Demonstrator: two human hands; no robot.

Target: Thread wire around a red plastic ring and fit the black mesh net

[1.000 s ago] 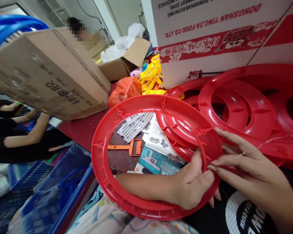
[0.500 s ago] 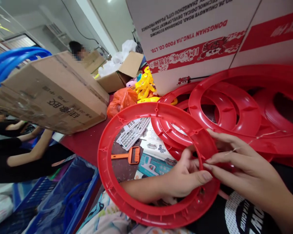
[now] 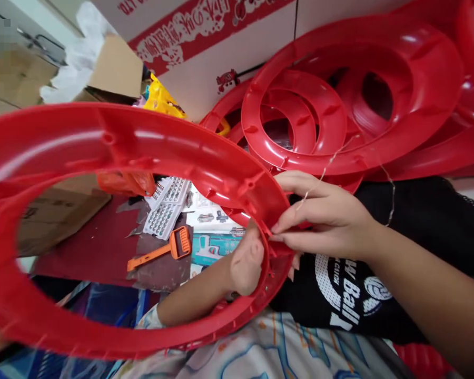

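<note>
A large red plastic ring (image 3: 114, 126), ribbed and hollow on the side facing me, is held tilted in front of me. My left hand (image 3: 247, 263) reaches through its opening and is closed around the right side; most of its fingers are hidden behind the rim. At that same side my right hand (image 3: 327, 218) is closed in a pinch against the inner edge. A thin, light wire (image 3: 326, 167) runs across its fingers toward the ring, and a loose length hangs down past the wrist. The pinched end is too small to see clearly.
More red rings (image 3: 351, 158) lie piled against a printed white carton (image 3: 205, 63). An orange toy rake (image 3: 161, 250), white cards of small round parts (image 3: 164, 210) and a teal box (image 3: 211, 246) rest on the table. Black printed cloth (image 3: 411, 237) lies beneath my right arm.
The ring has moved left and closer to the camera, tilting more. The view has shifted right, and both hands appear further left, still at the ring's right side.
</note>
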